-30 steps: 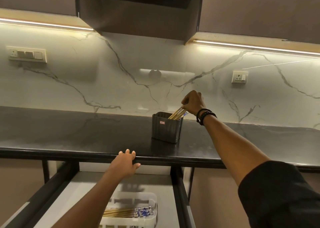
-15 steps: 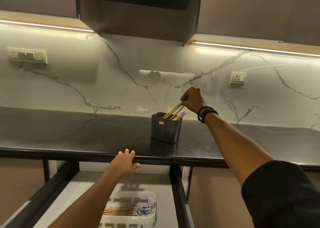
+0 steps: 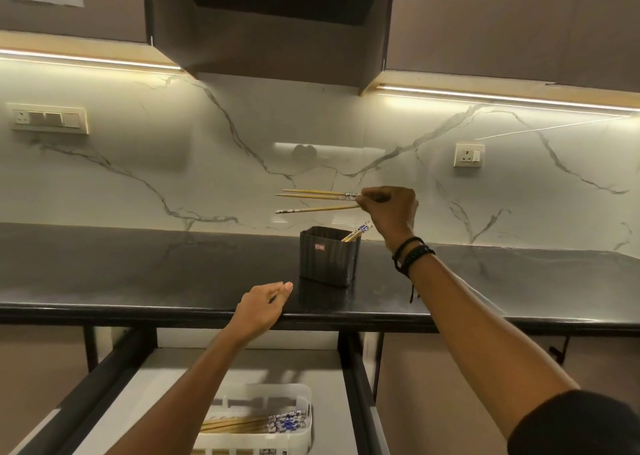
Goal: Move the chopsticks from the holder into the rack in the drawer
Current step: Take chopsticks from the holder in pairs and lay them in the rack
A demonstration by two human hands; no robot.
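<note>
The right hand (image 3: 388, 208) pinches three chopsticks (image 3: 317, 200), lying level and pointing left above the holder (image 3: 329, 259). The left hand (image 3: 259, 311) rests, fingers relaxed, on the worktop (image 3: 138, 274) edge.

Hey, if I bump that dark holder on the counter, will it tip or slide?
Probably light: the holder looks like thin ribbed plastic with few chopsticks inside. They lean on its right rim, so a high push may tip it. On the glossy counter, a low push likely slides it.
</note>
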